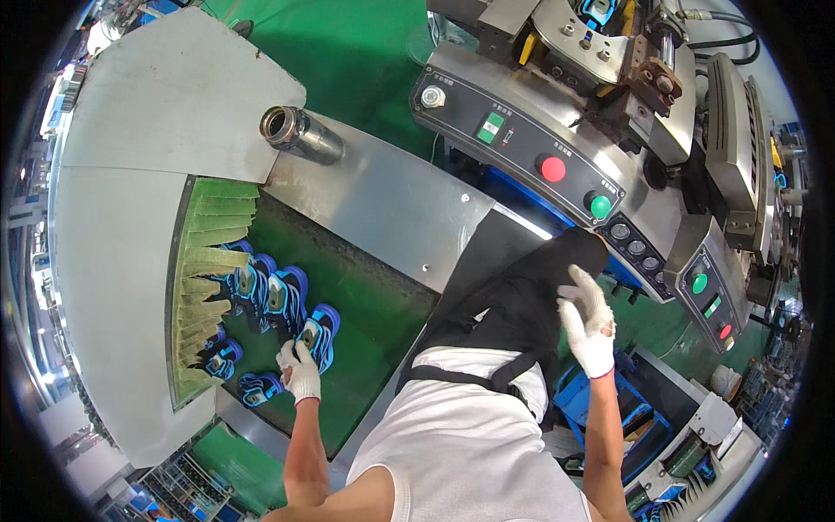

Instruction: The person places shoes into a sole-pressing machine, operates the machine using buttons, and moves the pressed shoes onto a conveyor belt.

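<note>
- A blue shoe (pixel 317 335) with a dark sole lies on the green conveyor belt (pixel 365 313), at the near end of a row, close to the belt's near edge.
- The left hand (pixel 300 370), in a white glove, rests on this shoe with the fingers curled around its heel end, gripping it.
- More blue shoes (pixel 265 291) lie side by side further along the belt, towards its left edge, and a few others (pixel 235 370) sit near the belt's near-left corner.
- A fringe of green strip curtains (pixel 204 287) hangs over the left edge of the belt, partly covering the shoes there.
- A grey metal housing (pixel 130 174) arches over that end, with a short steel pipe (pixel 296 132) on the plate beside it.
- The right hand (pixel 587 322), also white-gloved, is raised in the air well apart from the belt, fingers loosely spread and holding nothing.
- Beyond it stands a machine control panel (pixel 539 143) with red and green buttons.
</note>
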### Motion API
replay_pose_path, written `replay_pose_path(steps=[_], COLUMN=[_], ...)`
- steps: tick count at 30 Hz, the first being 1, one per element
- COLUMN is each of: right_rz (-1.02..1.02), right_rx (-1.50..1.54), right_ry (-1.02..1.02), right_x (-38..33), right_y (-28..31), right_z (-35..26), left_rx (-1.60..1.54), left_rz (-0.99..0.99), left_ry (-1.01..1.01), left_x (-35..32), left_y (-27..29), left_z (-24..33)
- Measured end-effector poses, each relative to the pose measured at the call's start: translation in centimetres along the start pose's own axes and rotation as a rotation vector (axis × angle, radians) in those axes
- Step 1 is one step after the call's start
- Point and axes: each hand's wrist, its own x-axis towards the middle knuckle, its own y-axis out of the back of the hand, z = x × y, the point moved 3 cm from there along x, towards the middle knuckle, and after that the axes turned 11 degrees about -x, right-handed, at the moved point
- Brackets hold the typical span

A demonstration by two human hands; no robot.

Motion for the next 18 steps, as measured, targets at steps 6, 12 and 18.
replay_pose_path(steps=[6,12,18], right_rz=[-0.262,-0.183,-0.095], right_rx=[0.144,-0.302,-0.012], right_ry=[0.257,0.728,0.435], right_x=[2.7,4.1,7.8], right_y=[-7.0,-13.5,-7.8], right_z=[-5.4,-12.7,-9.0], left_rx=[-0.171,-0.486,-0.365], left_rz=[-0.031,-0.278,-0.669], left_ry=[-0.211,-0.783,-1.530], left_x=[1.3,-3.0,-6.3], left_y=[-0.2,1.6,3.4], left_z=[1.4,23.1,43.4])
